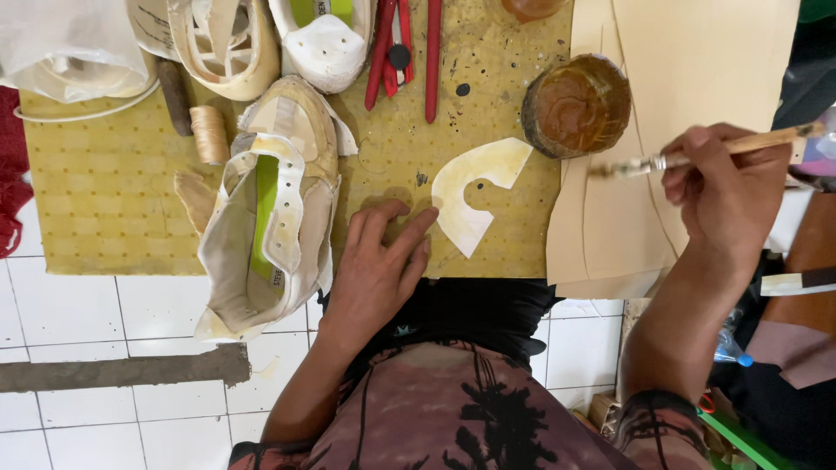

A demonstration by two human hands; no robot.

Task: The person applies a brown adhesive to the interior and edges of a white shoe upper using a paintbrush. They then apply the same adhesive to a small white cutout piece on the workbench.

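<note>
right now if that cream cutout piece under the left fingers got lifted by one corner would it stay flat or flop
The cutout piece looks thin and sheet-like, so it would probably droop. It seems light: the left hand pins it with fingertips only. Its glossy patches suggest wet glue from the brush in the right hand, so likely tacky.

Three unfinished shoes (270, 222), one cut leather piece (475, 191), one glue pot (576, 104), one brush (697, 157), one thread spool (209, 133), one red pliers (394, 48), two hands (379, 261).
</note>
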